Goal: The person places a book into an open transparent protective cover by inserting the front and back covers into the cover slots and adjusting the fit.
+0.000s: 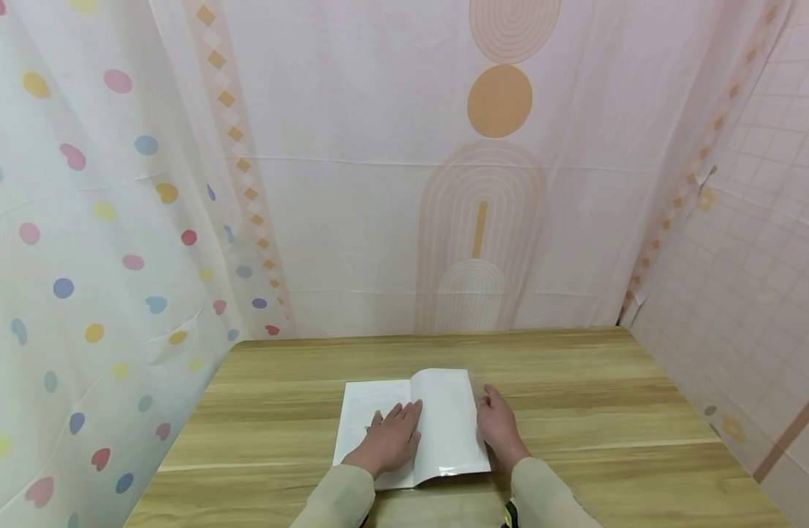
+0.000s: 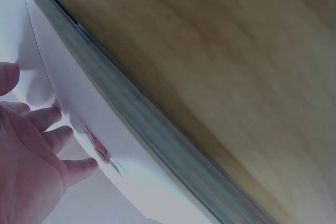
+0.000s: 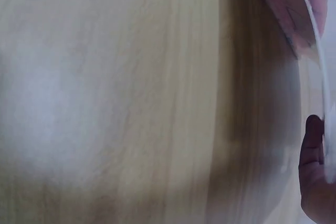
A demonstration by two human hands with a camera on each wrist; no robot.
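1. Nearest to us, two pale beige sleeves (image 1: pixel 338 499) enter from the lower edge of the head view, one to each of the hands.
2. Our left hand (image 1: pixel 387 440) lies flat on the left-hand page of the open white paperback book (image 1: pixel 411 429), fingers straight and slightly spread, gripping nothing. The left wrist view confirms it: the fingertips (image 2: pixel 50 119) press the white paper beside a small red-and-blue printed mark (image 2: pixel 102 153).
3. Our right hand (image 1: pixel 499 425) rests at the right edge of the book, fingers extended along the outer margin of the right-hand page and touching it. We cannot tell whether any finger hooks under the cover; in the right wrist view only one fingertip (image 3: pixel 313 140) shows beside a blurred white edge (image 3: pixel 317 77).
4. The book lies open on the light wood-grain surface (image 1: pixel 576 411), near its front centre. The right-hand page bulges upward at the spine; the left-hand page lies flat.
5. In the left wrist view, the stacked page edges (image 2: pixel 157 129) appear as a grey band against the surface.
6. Beyond the surface hangs a pale pink curtain with orange circle and arch motifs (image 1: pixel 499 103).
7. To the left hangs a white curtain with coloured dots and hearts (image 1: pixel 67 220); to the right, a pink grid-patterned sheet (image 1: pixel 760 242).
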